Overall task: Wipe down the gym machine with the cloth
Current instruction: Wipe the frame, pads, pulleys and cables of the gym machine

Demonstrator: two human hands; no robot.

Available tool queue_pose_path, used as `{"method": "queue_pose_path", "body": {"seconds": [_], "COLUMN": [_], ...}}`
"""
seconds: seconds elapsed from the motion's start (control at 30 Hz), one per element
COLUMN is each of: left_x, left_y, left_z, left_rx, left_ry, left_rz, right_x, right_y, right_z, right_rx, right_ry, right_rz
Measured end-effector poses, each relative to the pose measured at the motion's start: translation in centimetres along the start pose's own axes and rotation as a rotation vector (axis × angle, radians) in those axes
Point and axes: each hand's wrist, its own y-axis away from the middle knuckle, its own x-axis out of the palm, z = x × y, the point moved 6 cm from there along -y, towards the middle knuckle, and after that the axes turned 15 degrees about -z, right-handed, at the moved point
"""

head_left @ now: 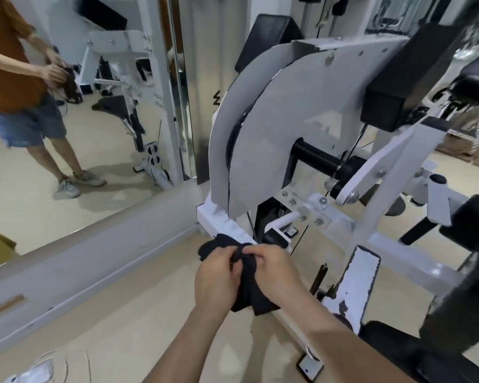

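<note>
**Status: Cloth Held in Both Hands at the Machine Base**

The cloth (250, 288) is dark and bunched. It is off the floor (116, 313), between both hands, in front of the low front end of the gym machine (274, 120).

Left hand (215, 275): fingers curled inward, gripping the left side of the cloth.

Right hand (277, 268): thumb and fingers curled, pinching a fold at the top of the cloth. The two hands sit close together and their fingertips nearly meet over the fabric.

One end of the cloth sticks out above the left hand and overlaps the white base rail (224, 221) in this view. Whether it touches the rail cannot be determined. The other end hangs below the hands.

Machine parts in view:
- A large white curved plate (263, 150) stands upright above the base rail.
- A black threaded rod (315, 155) projects from the right face of the plate.
- A black pad (268, 37) sits behind the top of the plate.
- A second black pad (415, 352) lies at the lower right.

A wall mirror (100, 150) to the left reflects the person holding the cloth with both hands.
</note>
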Motion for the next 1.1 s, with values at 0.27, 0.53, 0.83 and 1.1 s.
{"method": "queue_pose_path", "body": {"seconds": [0.27,0.53,0.83,1.1], "left_x": [-12.0,-12.3,-11.7,-11.9], "left_y": [-5.8,-14.0,-16.6,-15.6], "left_z": [-12.0,-17.9,-21.6,-21.5], "left_rx": [0.611,1.011,1.207,1.389], "left_ry": [0.187,-0.343,-0.390,-0.155], "left_rz": [-0.600,-0.258,-0.117,0.045], "right_x": [-10.6,-8.4,-10.6,-10.2], "right_y": [-4.7,-11.4,-17.8,-14.6], "right_z": [7.0,10.8,9.2,8.9], "right_rx": [-0.117,-0.214,-0.124,0.020], "right_ry": [-0.618,-0.559,-0.484,-0.754], "right_rz": [-0.783,-0.608,-0.829,-0.955]}}
